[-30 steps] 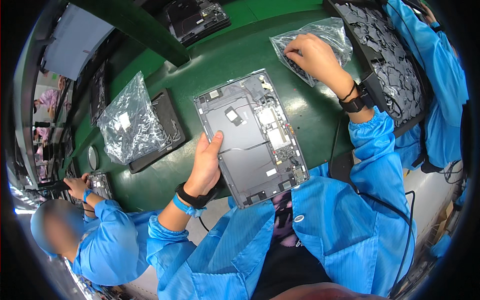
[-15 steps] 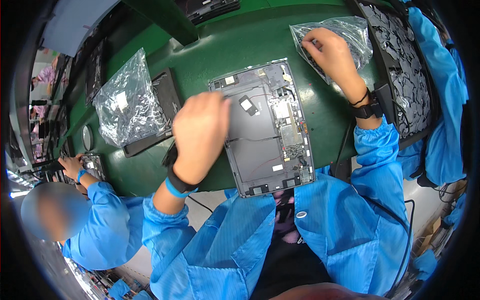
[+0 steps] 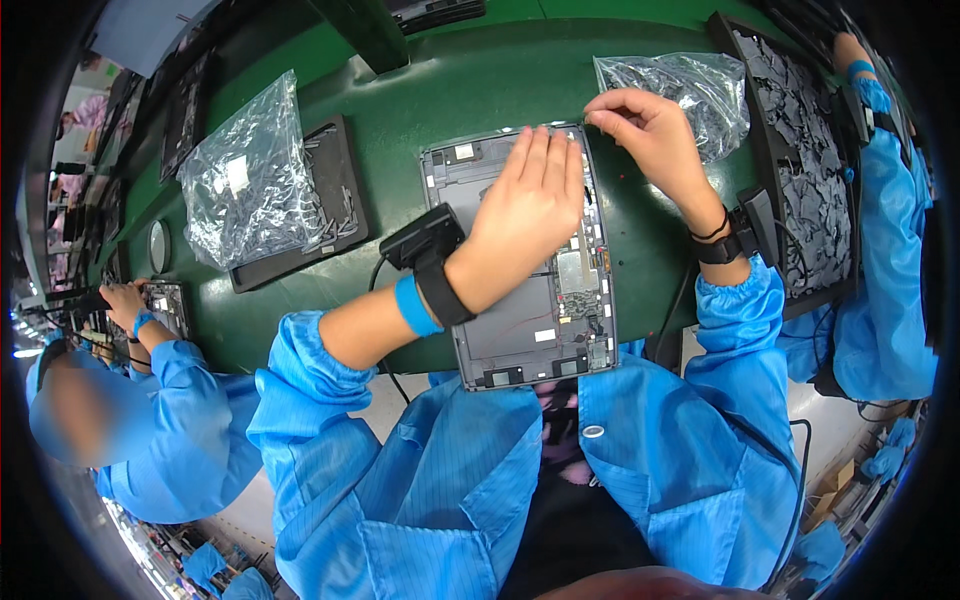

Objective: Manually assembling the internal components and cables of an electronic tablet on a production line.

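Observation:
An opened tablet-like device (image 3: 500,335) lies on the green table before me, with its circuit board (image 3: 575,275) and thin wires exposed. My left hand (image 3: 530,205) reaches across its upper half, fingers stretched out together, palm down, and hides part of the inside. At the device's far right corner is my right hand (image 3: 650,135), its thumb and index finger pinched together. Whatever is between those fingertips is too small to make out. Behind the right hand lies a clear plastic bag (image 3: 690,95) with dark small parts inside.
On the left, a clear bag (image 3: 240,185) of dark parts rests on a black tray (image 3: 345,165) holding small strips. A large tray (image 3: 805,165) of black pieces stands at the right. Co-workers in blue sleeves (image 3: 890,230) sit on both sides. A green post (image 3: 370,35) rises at the back.
My left hand has moved right, from the device's left edge onto its upper half. My right hand has come from over the right bag to the device's far right corner.

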Demonstrator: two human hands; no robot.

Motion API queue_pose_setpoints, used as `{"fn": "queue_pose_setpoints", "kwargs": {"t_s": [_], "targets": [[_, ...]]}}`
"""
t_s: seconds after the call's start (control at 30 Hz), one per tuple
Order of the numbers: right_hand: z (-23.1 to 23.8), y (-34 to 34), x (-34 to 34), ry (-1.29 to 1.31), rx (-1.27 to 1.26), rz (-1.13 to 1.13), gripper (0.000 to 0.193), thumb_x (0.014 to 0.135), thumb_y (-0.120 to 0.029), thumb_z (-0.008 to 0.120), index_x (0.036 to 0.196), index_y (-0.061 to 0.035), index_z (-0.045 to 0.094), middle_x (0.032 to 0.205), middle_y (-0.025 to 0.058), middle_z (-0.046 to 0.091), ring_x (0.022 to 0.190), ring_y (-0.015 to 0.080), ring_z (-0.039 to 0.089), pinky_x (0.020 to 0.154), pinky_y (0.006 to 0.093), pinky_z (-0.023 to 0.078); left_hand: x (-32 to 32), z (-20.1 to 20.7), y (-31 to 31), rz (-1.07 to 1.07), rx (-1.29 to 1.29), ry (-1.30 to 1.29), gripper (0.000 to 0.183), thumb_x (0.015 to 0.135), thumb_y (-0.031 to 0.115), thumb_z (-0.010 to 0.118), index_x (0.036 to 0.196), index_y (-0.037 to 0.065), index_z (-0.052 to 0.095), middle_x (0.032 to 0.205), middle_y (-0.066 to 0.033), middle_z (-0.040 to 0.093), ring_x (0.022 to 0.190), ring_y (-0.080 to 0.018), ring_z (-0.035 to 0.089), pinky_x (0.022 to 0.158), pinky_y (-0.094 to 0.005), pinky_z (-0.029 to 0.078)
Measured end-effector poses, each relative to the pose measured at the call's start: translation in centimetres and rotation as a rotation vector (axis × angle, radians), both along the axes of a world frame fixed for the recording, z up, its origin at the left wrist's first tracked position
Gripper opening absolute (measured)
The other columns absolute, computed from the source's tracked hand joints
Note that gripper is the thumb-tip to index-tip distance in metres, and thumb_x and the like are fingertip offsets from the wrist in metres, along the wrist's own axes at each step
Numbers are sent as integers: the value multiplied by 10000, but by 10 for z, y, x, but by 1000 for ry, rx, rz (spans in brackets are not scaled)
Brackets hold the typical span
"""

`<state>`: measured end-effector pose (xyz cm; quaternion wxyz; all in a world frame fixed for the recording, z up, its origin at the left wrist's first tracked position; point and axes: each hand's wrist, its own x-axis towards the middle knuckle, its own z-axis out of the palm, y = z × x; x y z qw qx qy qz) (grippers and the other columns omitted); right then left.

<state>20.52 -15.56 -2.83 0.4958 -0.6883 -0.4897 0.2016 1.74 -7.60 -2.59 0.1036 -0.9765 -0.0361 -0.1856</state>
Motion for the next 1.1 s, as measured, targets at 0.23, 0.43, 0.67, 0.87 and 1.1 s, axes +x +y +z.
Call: {"fn": "queue_pose_setpoints", "kwargs": {"t_s": [0.23, 0.43, 0.67, 0.87, 1.1], "targets": [[-2, 7, -4, -230, -116, 94, 110, 818, -108, 685, 898, -35, 708, 835, 90, 633, 727, 191, 614, 681, 295, 492, -45, 6, -36, -108, -215, 78, 462, 778, 103, 543, 1198, -89, 559, 1231, -228, 578, 1161, -368, 556, 1050, -453, 417], [1, 15, -16, -104, -251, 11, 212, 785, -108, 655, 972, -9, 658, 728, 98, 635, 653, 232, 623, 636, 340, 502, -89, 34, -5, 0, -540, 3, 419, 781, 80, 704, 1181, 7, 602, 1227, -158, 605, 1146, -328, 578, 966, -405, 471], [4, 9, -42, -780, -217, -119, 91, 802, -53, 594, 802, 33, 566, 809, 223, 628, 765, 413, 624, 664, 495, 489, -161, 37, 71, 612, -441, -217, 138, 866, 94, 653, 968, 13, 701, 936, -151, 699, 864, -325, 659, 742, -377, 517], [10, 13, -39, -558, -246, -58, 153, 774, -34, 604, 906, 43, 606, 799, 220, 616, 745, 385, 608, 682, 438, 479, -180, 22, 91, 609, -370, -231, 107, 846, 99, 667, 897, 16, 712, 842, -143, 690, 776, -311, 643, 709, -383, 505], [12, 10, -37, -457, -271, -33, 232, 760, -52, 599, 971, 42, 628, 770, 193, 605, 713, 318, 608, 668, 389, 473, -159, 12, 97, 594, -475, -234, 162, 830, 140, 686, 920, 7, 687, 739, -136, 649, 703, -294, 620, 642, -383, 477]]}}
